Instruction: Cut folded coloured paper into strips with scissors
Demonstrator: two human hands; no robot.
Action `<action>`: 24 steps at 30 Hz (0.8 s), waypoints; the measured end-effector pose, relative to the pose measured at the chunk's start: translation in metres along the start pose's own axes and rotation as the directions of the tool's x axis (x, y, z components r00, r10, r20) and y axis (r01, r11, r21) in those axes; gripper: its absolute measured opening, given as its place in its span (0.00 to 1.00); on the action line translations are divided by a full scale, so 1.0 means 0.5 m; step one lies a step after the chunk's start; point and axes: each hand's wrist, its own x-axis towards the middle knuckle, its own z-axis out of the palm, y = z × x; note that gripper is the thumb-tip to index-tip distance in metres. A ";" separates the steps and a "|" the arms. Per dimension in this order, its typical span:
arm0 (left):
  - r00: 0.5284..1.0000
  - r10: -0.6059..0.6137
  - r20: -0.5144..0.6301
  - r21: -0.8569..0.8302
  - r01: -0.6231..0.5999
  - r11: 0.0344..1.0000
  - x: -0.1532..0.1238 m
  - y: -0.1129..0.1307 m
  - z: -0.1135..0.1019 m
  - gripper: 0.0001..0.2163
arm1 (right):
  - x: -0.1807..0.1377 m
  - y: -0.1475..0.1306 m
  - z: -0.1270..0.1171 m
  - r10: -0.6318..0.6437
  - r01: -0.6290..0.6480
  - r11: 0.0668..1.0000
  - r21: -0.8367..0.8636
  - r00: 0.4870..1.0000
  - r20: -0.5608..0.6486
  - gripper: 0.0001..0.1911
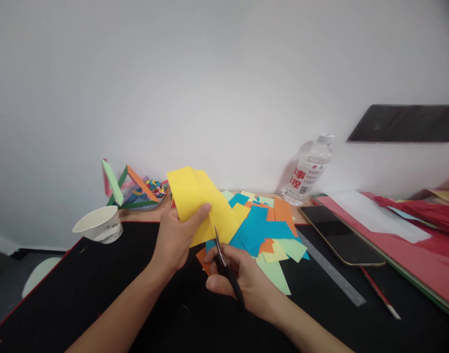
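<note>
A creased sheet of yellow paper (200, 189) is pinched in my left hand (178, 238), its thumb lying across the front. My right hand (242, 274) is closed around the black handles of a pair of scissors (226, 272). The blades point up and away, and their tips meet the lower part of the yellow paper. How far the blades are parted I cannot tell. Behind and to the right of the scissors lies a heap of cut paper pieces, among them a blue piece (254, 225), an orange piece (283, 211) and a pale green piece (274, 274).
At left stand a paper bowl (99, 223) and a dish of small scraps (151, 203) with folded paper strips (114, 184). To the right are a water bottle (309, 169), a phone (338, 235), a clear ruler (331, 269), a red pen (381, 294) and stacked red paper (423, 260).
</note>
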 end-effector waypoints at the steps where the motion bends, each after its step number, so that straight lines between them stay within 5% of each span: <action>1: 1.000 0.002 0.000 0.006 -0.002 1.000 0.000 0.000 0.000 0.11 | 0.000 0.000 0.000 0.000 0.000 1.000 0.002 1.000 0.000 0.28; 24: 1.000 -0.009 -0.022 -0.026 0.008 1.000 -0.002 0.005 0.003 0.12 | 0.004 -0.001 0.007 0.009 -0.009 1.000 0.013 0.999 -0.044 0.28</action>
